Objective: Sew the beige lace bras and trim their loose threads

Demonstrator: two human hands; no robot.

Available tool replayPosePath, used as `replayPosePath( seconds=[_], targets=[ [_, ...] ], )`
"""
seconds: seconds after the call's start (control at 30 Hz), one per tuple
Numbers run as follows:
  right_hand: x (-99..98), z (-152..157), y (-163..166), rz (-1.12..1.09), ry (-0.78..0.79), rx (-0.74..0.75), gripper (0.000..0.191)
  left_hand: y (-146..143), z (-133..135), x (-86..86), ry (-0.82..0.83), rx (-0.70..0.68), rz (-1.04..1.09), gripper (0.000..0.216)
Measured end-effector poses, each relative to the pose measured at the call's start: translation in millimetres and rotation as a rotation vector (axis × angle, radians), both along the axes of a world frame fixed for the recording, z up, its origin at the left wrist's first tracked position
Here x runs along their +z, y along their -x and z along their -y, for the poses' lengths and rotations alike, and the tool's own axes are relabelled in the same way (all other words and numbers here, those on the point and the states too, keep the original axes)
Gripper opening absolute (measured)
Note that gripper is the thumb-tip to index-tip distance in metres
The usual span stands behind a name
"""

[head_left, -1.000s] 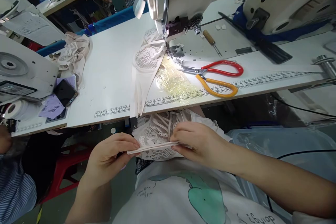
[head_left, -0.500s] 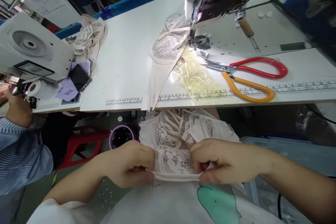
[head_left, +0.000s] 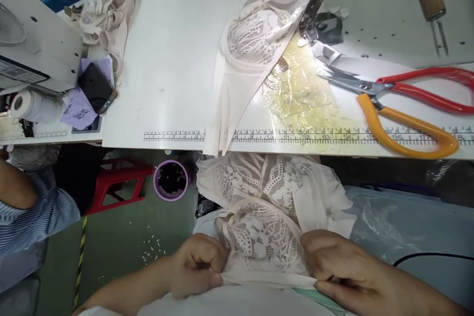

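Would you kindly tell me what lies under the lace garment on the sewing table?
The lace garment rests on the white table, its band hiding part of the printed ruler. Crinkled clear film meets its right edge; whether it continues underneath is covered.

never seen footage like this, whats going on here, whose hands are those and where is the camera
The picture comes from a camera worn on a person's head, looking forward and down, so the two bare hands at the bottom are that person's own. The left hand and the right hand each pinch the lower edge of a pale lace piece, stretched between them over the lap. Above is a white table with a ruler printed along its near edge. On it lie scissors with one red and one orange handle, a second lace garment reaching up to the sewing machine foot, a black phone and a heap of lace. The striped sleeve at the left belongs to another person.
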State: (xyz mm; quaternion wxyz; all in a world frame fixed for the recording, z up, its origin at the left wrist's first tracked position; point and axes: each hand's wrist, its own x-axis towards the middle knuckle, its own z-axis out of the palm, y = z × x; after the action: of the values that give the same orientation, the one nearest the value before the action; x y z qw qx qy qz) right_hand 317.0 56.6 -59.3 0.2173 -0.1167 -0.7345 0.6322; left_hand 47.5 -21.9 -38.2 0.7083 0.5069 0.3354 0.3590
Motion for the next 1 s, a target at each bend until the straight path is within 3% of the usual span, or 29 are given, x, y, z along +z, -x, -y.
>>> replayPosePath(
  seconds=[0.1, 0.17, 0.3, 0.4, 0.5, 0.6, 0.7, 0.87, 1.0],
  targets=[
    [-1.9, -2.0, 1.8, 0.037, 0.001, -0.021, 0.023, 1.1, -8.5, 2.4, -0.083, -0.016, -0.083, 0.025],
    [-0.1, -7.4, 6.5, 0.059, -0.066, -0.056, 0.018, 1.1, -23.8, 10.8, -0.26, -0.044, -0.226, 0.02],
    [3.5, -21.4, 15.1, 0.067, -0.362, -0.307, 0.008, -0.1, -61.7, 35.8, -0.756, -0.011, -0.61, 0.012],
    [-0.9, -23.4, 13.4, 0.12, -0.553, -0.404, 0.013, -0.2, -78.3, 48.8, -0.956, 0.044, -0.76, 0.011],
    [-8.7, -16.8, 9.9, 0.22, -0.623, -0.398, 0.025, 0.9, -83.2, 51.2, -0.947, 0.021, -0.743, 0.014],
    [-9.7, -11.7, 11.4, 0.261, -0.577, -0.476, 0.016, 1.2, -85.2, 49.4, -0.919, 0.01, -0.697, 0.018],
    [-0.6, -13.6, 14.9, 0.22, -0.525, -0.55, 0.006, 0.0, -87.1, 50.7, -0.912, -0.008, -0.68, 0.019],
    [16.7, -19.6, 16.3, 0.125, -0.486, -0.582, 0.01, -0.7, -86.4, 58.7, -0.863, -0.011, -0.68, 0.02],
    [19.6, -19.0, 16.0, 0.106, -0.517, -0.6, 0.011, 2.4, -85.2, 61.9, -0.875, -0.019, -0.691, 0.018]
  ],
)
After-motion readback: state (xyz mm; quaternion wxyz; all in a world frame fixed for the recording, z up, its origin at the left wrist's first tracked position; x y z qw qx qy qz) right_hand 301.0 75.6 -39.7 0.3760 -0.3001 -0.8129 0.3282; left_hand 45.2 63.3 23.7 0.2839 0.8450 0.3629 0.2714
